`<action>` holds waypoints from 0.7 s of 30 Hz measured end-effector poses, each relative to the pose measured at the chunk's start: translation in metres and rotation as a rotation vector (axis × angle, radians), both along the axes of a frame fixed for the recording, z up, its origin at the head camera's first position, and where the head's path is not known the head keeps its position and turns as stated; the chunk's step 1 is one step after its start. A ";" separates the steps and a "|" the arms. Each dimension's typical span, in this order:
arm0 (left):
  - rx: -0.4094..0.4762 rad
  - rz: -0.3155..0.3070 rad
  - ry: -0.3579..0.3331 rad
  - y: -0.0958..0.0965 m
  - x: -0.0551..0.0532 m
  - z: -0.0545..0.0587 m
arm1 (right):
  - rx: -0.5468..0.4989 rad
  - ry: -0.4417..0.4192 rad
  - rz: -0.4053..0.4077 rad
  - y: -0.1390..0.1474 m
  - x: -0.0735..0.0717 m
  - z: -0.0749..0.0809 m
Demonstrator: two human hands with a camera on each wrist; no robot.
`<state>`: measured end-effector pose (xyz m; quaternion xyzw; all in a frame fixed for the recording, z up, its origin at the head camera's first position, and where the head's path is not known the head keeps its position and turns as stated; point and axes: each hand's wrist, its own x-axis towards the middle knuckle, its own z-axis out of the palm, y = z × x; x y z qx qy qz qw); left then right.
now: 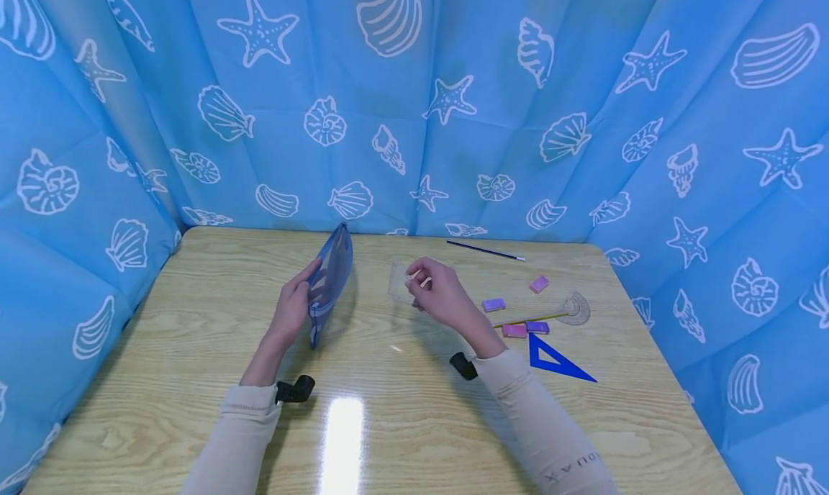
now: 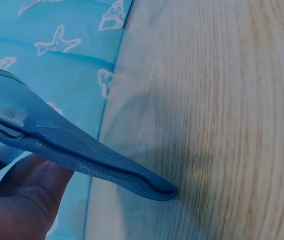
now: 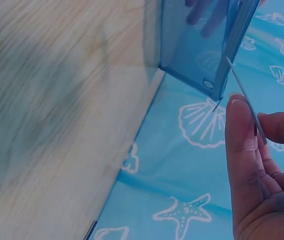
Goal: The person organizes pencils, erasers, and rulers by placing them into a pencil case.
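Note:
My left hand (image 1: 291, 309) grips a blue see-through mesh zip pouch (image 1: 334, 272) by its left side, and the pouch stands upright with its mouth parted. In the left wrist view the pouch (image 2: 76, 135) shows its zipper edge and a small "25" mark. My right hand (image 1: 442, 293) pinches a thin clear plastic piece (image 1: 399, 283) between thumb and fingers, to the right of the pouch. Seen edge-on in the right wrist view, this plastic piece (image 3: 245, 99) points toward the pouch; its full outline does not show.
Right of my right hand lie a blue set square (image 1: 560, 365), a clear protractor (image 1: 576, 309), a yellow pencil (image 1: 537, 318) and several pink and purple erasers (image 1: 494, 304). A dark pencil (image 1: 486, 250) lies near the table's back edge. A blue shell-print curtain (image 1: 401, 106) surrounds the wooden table (image 1: 194, 322).

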<state>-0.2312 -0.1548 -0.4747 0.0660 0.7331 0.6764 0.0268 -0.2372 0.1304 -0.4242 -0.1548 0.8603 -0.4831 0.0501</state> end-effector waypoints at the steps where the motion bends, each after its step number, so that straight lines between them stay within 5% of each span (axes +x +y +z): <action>1: 0.003 -0.002 0.002 0.000 0.000 -0.001 | -0.001 0.000 -0.003 -0.001 -0.001 0.001; 15: -0.094 -0.004 -0.005 0.003 0.000 -0.001 | -0.054 -0.007 0.014 -0.025 -0.019 0.019; 21: -0.063 -0.005 -0.013 0.004 0.000 -0.003 | -0.067 -0.032 0.019 -0.034 -0.029 0.026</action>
